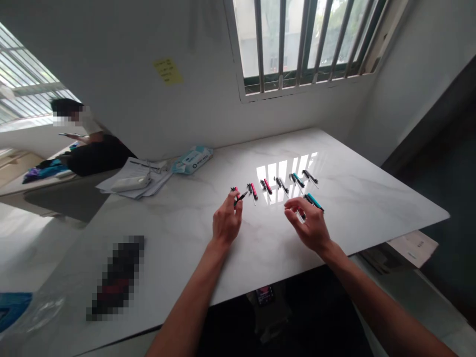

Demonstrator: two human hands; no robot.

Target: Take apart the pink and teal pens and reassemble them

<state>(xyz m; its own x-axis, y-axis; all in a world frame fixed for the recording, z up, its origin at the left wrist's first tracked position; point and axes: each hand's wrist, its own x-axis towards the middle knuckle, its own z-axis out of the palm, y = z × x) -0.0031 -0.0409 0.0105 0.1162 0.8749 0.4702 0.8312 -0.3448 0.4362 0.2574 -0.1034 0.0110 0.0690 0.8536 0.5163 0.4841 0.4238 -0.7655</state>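
My left hand (pixel 227 218) has its thumb and fingers closed on a slim black pen part (pixel 241 197), whose pointed end tilts up to the right. Just behind that hand lies a red and black pen set (pixel 234 190), partly covered by my fingers. My right hand (pixel 308 224) is raised over the white table, thumb and fingertips curled close together; anything between them is too small to make out. Beyond its knuckles lies a teal and black pen (pixel 314 202), partly hidden. Farther back runs a row of pen parts, with a red pen (pixel 253 191) and a teal pen (pixel 297 179) among them.
The marbled white table (pixel 178 233) ends at a wall with a barred window. A wipes pack (pixel 192 159) and papers (pixel 126 191) with a white case lie at the back left. A blurred-out dark object (pixel 117 277) lies front left. Another person (pixel 92 144) sits beyond.
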